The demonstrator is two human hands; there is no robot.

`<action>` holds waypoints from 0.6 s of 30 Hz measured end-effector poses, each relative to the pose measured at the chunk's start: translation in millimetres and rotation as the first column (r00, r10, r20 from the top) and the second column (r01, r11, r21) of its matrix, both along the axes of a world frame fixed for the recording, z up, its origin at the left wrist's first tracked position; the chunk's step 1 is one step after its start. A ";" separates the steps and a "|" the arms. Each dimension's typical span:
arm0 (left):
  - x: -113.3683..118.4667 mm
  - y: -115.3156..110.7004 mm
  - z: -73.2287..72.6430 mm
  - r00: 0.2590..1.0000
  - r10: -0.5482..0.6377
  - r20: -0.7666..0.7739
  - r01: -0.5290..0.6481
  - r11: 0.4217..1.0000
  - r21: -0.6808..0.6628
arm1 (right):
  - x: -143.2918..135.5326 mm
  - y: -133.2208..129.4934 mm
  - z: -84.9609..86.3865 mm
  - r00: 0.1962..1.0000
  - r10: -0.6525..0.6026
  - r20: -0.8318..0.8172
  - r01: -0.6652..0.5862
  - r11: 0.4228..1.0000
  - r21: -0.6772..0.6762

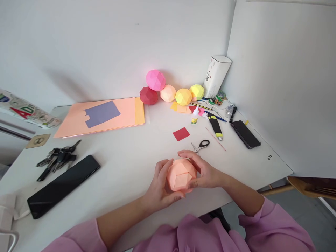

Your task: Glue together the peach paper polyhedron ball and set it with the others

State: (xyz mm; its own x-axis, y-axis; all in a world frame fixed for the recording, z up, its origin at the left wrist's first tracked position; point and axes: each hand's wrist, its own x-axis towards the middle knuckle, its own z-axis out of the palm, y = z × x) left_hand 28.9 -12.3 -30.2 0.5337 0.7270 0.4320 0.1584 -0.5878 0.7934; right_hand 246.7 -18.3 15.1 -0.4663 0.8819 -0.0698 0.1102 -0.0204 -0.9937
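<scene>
Between my two hands, near the table's front edge, is a peach faceted paper ball point(180, 174). My left hand point(159, 185) cups its left side and underside, thumb along the bottom. Around the right side curls my right hand point(206, 170), its thumb on a lower facet and its fingers over the top. A raised square flap or panel shows on the face toward me. Just beyond the ball lie scissors point(201, 145) with black handles, a small red paper rectangle point(181, 134) and a thin red stick or strip point(215, 139).
Several paper balls point(155, 80) in pink, red, peach and yellow rest against the wall. A glue bottle point(194, 117), a utility knife point(215, 126) and a phone point(246, 134) lie at right. Paper sheets point(68, 120), keys point(56, 159) and a black slab point(64, 185) occupy the left.
</scene>
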 end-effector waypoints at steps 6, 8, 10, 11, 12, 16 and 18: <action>1.7 4.5 4.0 0.990 -0.143 -0.004 0.143 0.988 0.052 | 2.4 4.5 0.3 0.995 0.071 -0.072 -0.071 0.997 0.014; 1.7 4.6 4.3 0.990 -0.143 -0.009 0.143 0.987 0.077 | 5.1 6.1 1.5 0.994 0.086 -0.071 -0.084 0.996 0.035; 1.6 3.6 2.1 0.997 -0.071 -0.029 0.073 0.991 0.112 | 8.4 7.9 3.0 0.996 0.072 -0.058 -0.069 0.996 0.055; 1.7 2.7 0.5 0.999 -0.014 -0.046 0.020 0.990 0.139 | 10.0 8.7 4.0 0.997 0.059 -0.047 -0.056 0.997 0.056; 2.0 1.6 -1.1 0.997 0.046 -0.068 -0.034 0.984 0.175 | 11.5 9.4 5.2 0.998 0.048 -0.035 -0.046 0.998 0.050; 4.9 -5.8 -3.4 0.972 0.208 -0.113 -0.149 0.908 0.392 | 14.8 11.1 10.3 0.994 0.104 -0.028 -0.104 0.995 0.006; 6.2 -10.4 -0.5 0.968 0.222 -0.119 -0.144 0.876 0.461 | 15.3 11.7 11.9 0.984 0.174 -0.049 -0.174 0.985 0.009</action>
State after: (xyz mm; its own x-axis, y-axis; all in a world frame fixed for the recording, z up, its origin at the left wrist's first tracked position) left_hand 35.1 -22.7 -30.7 0.5009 0.5699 0.6514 0.4022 -0.8197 0.4078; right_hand 262.0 -6.7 26.9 -0.6153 0.7873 -0.0390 0.0628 -0.0004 -0.9980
